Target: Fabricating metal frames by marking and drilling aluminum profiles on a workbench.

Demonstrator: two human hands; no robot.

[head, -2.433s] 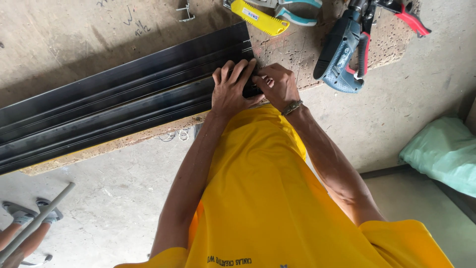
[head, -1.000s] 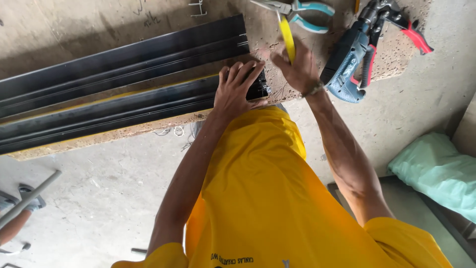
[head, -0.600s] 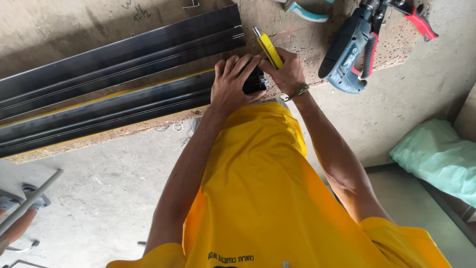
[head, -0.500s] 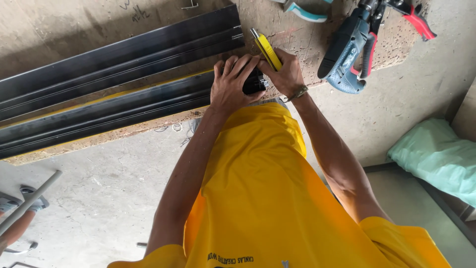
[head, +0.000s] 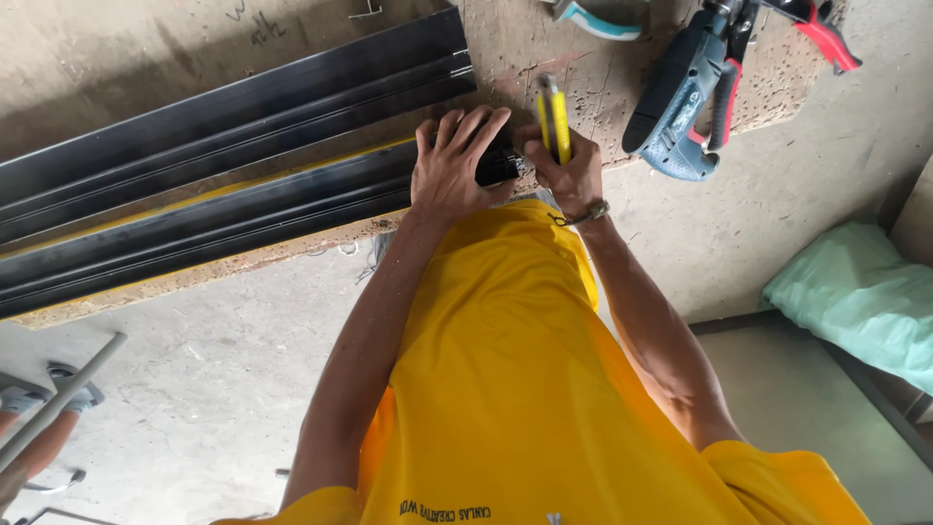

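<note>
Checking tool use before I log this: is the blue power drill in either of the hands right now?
No, the blue power drill lies apart on the workbench, while the right hand grips a yellow utility knife.

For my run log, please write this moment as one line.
left hand: pressing black rail end | right hand: holding yellow knife | drill: lying on bench

A worn, pitted wooden bench (head: pixel 603 58) carries 2 long black profiles (head: pixel 233 107) lying side by side, a blue power drill (head: pixel 680 97) and teal-handled pliers (head: pixel 598 15).
</note>
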